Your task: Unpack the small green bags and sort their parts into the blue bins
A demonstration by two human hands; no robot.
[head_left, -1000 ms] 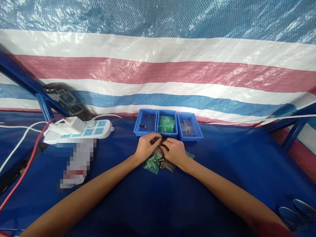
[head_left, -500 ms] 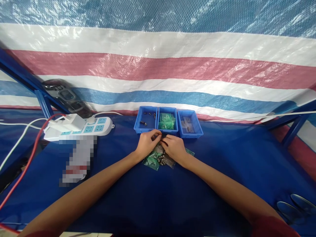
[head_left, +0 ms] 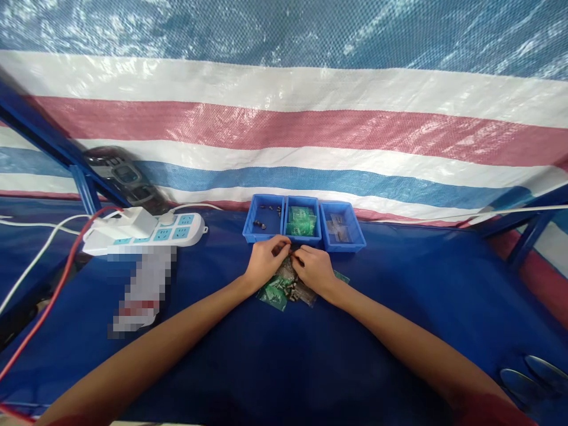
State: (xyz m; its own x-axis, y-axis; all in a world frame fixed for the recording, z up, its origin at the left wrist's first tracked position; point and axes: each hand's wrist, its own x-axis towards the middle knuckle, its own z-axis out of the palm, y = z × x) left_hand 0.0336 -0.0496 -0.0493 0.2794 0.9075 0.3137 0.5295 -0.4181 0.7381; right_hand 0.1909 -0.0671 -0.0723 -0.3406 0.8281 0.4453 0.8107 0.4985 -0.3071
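My left hand point(head_left: 267, 260) and my right hand point(head_left: 313, 269) meet just in front of the blue bins, with fingertips pinched close together. Whatever they pinch is too small and too covered by the fingers to make out. Below them on the table lies a pile of small plastic bags: a green-tinted bag point(head_left: 274, 294) at the left and a brownish bag point(head_left: 305, 293) at the right. Several small metal pieces point(head_left: 293, 290) lie loose between these bags. Part of another green bag point(head_left: 341, 277) shows beyond my right wrist.
Three blue bins stand in a row: the left bin point(head_left: 247, 228) holds small dark metal parts, the middle bin point(head_left: 303, 239) green bags, the right bin point(head_left: 344, 245) clear bags. A white power strip point(head_left: 193, 236) with cables is at left; eyeglasses point(head_left: 519, 384) lie at right.
The view has shifted slightly, so the scene sits a little lower. Both hands stay pinched together over the pile, with only slight finger movement.
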